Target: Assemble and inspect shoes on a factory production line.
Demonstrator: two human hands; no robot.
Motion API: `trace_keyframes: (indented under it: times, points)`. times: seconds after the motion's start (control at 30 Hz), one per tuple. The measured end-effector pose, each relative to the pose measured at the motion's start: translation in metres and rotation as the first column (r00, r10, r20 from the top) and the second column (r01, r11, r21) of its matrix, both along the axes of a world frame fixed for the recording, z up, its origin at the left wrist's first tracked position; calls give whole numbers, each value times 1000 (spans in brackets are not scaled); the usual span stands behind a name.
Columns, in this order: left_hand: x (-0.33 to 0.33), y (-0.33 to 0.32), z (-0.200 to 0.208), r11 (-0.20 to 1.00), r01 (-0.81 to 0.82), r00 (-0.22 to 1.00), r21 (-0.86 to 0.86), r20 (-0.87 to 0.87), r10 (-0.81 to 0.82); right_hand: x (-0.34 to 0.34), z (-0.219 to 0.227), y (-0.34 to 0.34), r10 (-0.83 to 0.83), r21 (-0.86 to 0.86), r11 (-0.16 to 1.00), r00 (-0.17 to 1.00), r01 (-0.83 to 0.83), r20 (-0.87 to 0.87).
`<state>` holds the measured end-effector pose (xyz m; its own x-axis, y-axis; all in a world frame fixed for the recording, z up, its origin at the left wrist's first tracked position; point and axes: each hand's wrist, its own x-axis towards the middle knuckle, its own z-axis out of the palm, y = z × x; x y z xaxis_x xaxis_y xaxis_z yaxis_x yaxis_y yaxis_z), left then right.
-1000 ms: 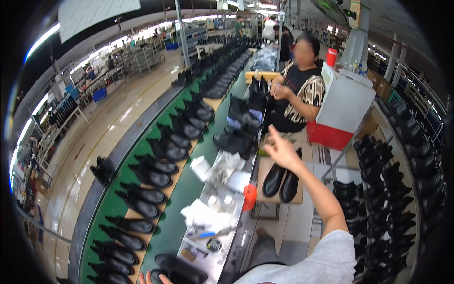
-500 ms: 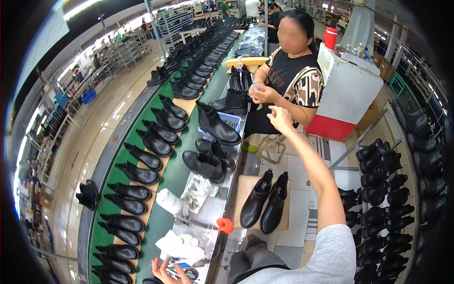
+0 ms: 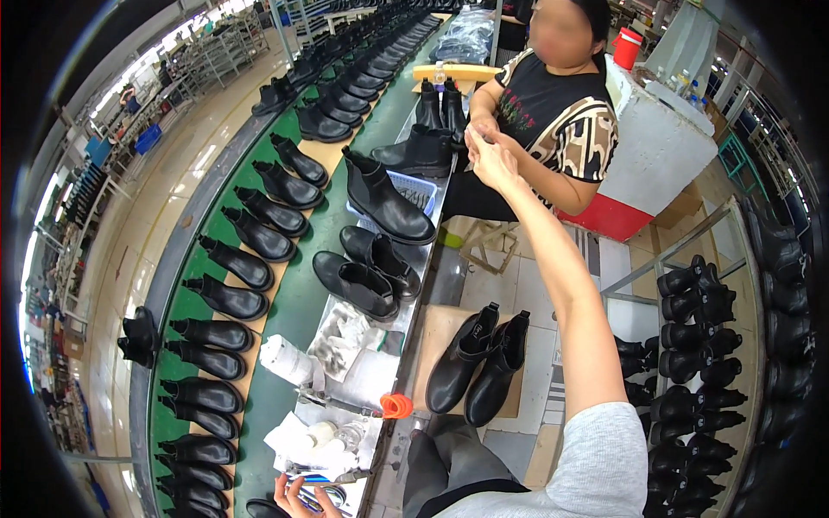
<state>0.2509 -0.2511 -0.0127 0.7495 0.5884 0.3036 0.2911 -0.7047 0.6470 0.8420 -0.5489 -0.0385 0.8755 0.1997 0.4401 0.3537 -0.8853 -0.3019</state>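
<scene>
My right arm stretches far forward, and my right hand (image 3: 494,164) meets a co-worker's hands (image 3: 489,131). Its fingers look drawn together there; anything between them is too small to make out. Down at the bottom left, my left hand (image 3: 302,498) has its fingers apart, next to a blue pen-like tool (image 3: 315,478) and small white bottles (image 3: 332,437) at the bench's near end. A pair of black ankle boots (image 3: 462,361) stands upright on a tan board beyond my knees. More black boots (image 3: 367,272) lie on the bench between my two hands.
Rows of black boots (image 3: 229,298) line the green conveyor (image 3: 289,298) on the left. A blue basket (image 3: 414,192) sits under one boot. An orange coiled hose (image 3: 396,406) hangs at the bench edge. Racks of boots (image 3: 698,371) stand on the right, behind my arm.
My right hand has moved left and forward from beside the co-worker's hands to contact with them. My left hand stays near the bottles. The whole view has shifted slightly.
</scene>
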Motion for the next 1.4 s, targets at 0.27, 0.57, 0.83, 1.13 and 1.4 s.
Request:
trace_keyframes:
  times: [0.27,0.57,0.83,1.13,1.4]
  points:
    - [-4,-5,-20,999,-40,999,28,-33,40,-14,12,-20,19,-50,999,1000,-19,5]
    - [27,-16,-19,998,44,992,-33,-115,-48,16,51,-10,-142,-166,980,970,110,-198]
    - [29,-33,-2,993,-81,983,-88,-172,65,-172,31,-1,192,105,981,921,-166,-338]
    - [-30,-31,4,993,-85,993,-78,-87,78,-375,-52,87,849,416,494,321,-763,-420]
    - [-143,40,17,888,-433,901,155,83,425,-489,-44,164,826,557,345,-38,-755,-562]
